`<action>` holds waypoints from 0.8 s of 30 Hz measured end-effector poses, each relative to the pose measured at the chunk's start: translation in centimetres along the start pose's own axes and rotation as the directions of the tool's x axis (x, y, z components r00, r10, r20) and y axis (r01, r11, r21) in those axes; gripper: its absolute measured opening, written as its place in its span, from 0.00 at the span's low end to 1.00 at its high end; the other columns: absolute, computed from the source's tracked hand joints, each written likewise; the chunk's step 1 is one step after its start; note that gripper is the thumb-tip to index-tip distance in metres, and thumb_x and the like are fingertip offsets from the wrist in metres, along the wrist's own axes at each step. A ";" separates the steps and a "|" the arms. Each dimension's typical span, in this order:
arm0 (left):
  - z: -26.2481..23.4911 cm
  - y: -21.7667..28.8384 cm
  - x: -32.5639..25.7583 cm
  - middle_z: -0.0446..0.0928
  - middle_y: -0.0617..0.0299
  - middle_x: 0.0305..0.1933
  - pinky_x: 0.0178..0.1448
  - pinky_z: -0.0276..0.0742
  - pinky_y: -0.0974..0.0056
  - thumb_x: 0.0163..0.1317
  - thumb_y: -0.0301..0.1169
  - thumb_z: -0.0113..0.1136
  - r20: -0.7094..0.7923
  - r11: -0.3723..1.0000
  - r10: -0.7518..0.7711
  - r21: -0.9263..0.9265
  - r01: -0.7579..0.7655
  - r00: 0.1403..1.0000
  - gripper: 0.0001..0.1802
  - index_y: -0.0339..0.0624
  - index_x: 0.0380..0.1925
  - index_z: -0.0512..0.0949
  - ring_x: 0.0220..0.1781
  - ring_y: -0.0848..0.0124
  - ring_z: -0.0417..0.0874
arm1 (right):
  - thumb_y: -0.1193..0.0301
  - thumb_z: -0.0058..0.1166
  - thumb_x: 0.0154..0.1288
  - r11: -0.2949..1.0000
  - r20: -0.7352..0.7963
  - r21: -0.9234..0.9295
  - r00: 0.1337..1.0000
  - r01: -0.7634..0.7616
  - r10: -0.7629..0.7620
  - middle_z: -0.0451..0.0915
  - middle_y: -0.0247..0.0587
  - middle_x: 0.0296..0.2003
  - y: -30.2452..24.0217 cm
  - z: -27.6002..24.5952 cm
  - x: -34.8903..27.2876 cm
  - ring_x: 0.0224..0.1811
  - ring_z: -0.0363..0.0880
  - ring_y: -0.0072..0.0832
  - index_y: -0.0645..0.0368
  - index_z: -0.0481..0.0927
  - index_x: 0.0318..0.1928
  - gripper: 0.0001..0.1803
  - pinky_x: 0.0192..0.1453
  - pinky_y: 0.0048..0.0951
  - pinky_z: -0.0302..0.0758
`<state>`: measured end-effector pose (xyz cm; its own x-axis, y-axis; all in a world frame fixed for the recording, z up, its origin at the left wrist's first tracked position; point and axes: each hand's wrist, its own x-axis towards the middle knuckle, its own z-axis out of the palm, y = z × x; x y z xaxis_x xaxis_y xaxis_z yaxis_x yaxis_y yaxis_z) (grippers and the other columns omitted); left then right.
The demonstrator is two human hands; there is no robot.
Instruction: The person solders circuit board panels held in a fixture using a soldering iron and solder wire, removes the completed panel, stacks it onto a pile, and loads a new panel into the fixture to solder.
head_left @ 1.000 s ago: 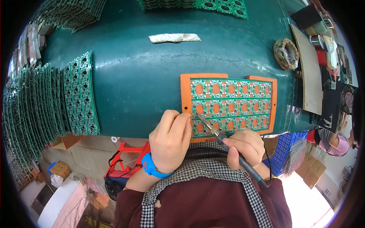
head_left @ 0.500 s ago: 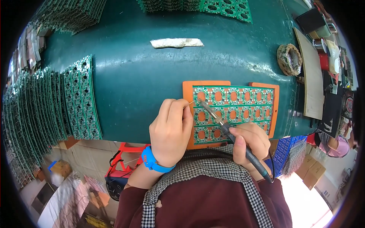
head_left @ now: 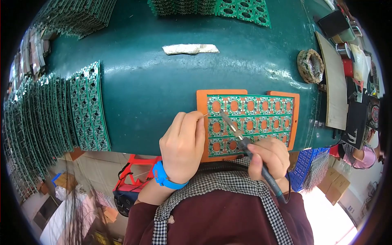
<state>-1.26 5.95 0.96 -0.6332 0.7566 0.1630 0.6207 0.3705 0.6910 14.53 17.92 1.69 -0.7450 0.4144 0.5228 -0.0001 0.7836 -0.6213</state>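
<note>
On the green bench, near its front edge, sits an orange jig [head_left: 203,98] w/ one green PCB panel [head_left: 261,118] seated in it. Panel = 3 rows of small round-hole boards; about 7 per row, so roughly 21, though hands cover the lower-left ones.

Right hand [head_left: 267,157], just below the jig, fingers wrapped tight round a soldering iron [head_left: 245,143]; tip lies on the panel's upper-left area, cable trailing back toward the body. Left hand [head_left: 183,145], at the jig's left edge, fingers pinched narrow on a thin solder wire [head_left: 203,116] aimed toward the panel. Blue wristband [head_left: 163,179] on that wrist.

Step, by my read: soldering joints on the left columns of the panel, w/ most of it apparently still to do. Next move would need wire end and iron tip brought onto the same pad, steady, brief contact, then shift to the neighbouring board w/o bridging.

Counts: 1 iron, 1 jig, 1 panel in it. Left of the jig, a long fanned row of panels [head_left: 87,110] standing on edge, too many to count. Beyond the jig, 1 whitish rag [head_left: 190,49]; more panels [head_left: 241,8] at the far edge. Right of the jig, 1 crusty tip-cleaner ring [head_left: 310,65].
</note>
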 end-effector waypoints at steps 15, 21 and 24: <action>0.6 3.0 -2.3 0.71 0.57 0.26 0.26 0.69 0.57 0.58 0.26 0.61 0.075 0.987 -0.002 0.158 -0.010 0.997 0.09 0.39 0.25 0.70 0.24 0.57 0.76 | 0.78 0.62 0.56 0.747 -0.351 -0.550 0.915 -0.374 0.199 0.78 0.41 0.42 9.1 -7.8 -1.1 0.37 0.81 0.33 0.52 0.75 0.56 0.25 0.38 0.29 0.77; 1.4 2.9 -1.6 0.71 0.60 0.27 0.22 0.70 0.56 0.53 0.28 0.61 0.017 0.950 0.061 0.306 -0.063 0.998 0.09 0.42 0.24 0.69 0.22 0.60 0.77 | 0.80 0.51 0.66 0.828 -0.400 -0.203 0.817 -0.522 0.416 0.80 0.38 0.30 8.5 -6.7 -3.0 0.30 0.79 0.23 0.57 0.74 0.53 0.16 0.36 0.23 0.76; 0.9 3.9 -1.0 0.72 0.58 0.26 0.22 0.70 0.57 0.52 0.27 0.60 -0.049 0.972 0.077 0.225 -0.064 0.996 0.08 0.41 0.23 0.69 0.21 0.60 0.77 | 0.80 0.48 0.68 0.850 -0.358 -0.244 0.858 -0.466 0.368 0.79 0.36 0.27 9.3 -6.8 -3.0 0.27 0.76 0.19 0.60 0.77 0.46 0.09 0.33 0.21 0.74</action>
<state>2.23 7.14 2.83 -0.6053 0.7559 0.2497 0.7480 0.4327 0.5033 21.30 27.11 -1.75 -0.4007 0.8097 0.4288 0.5105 0.5859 -0.6294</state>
